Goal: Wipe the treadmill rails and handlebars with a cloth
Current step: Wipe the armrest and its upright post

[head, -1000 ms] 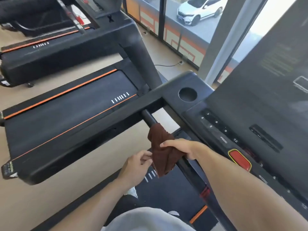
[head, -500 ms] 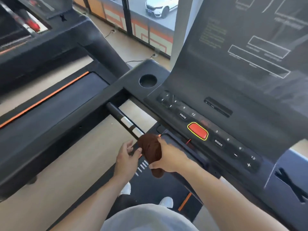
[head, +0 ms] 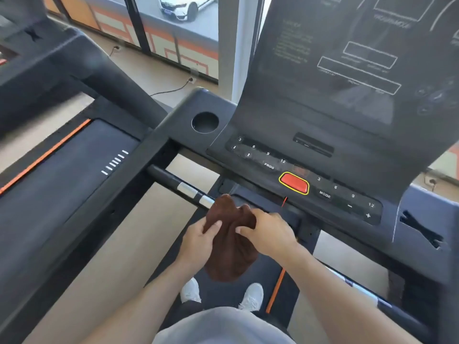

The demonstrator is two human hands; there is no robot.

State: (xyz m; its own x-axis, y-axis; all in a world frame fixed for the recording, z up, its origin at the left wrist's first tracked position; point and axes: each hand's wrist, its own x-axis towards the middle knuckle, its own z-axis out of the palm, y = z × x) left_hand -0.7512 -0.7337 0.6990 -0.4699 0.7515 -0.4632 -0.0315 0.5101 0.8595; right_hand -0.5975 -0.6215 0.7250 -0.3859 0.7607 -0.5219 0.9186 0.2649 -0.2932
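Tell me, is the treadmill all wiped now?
Not yet. Both hands, left hand and right hand, grip the crumpled brown cloth at the near end of the black front handlebar with silver sensor plates, so that bar is in hand. Whether its bare stretch is already clean can't be judged. The long black side rail on the left isn't being touched; it probably remains.

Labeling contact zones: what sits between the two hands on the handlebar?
Head view: only the bunched brown cloth, gripped by the left hand and right hand, draped over the black handlebar.
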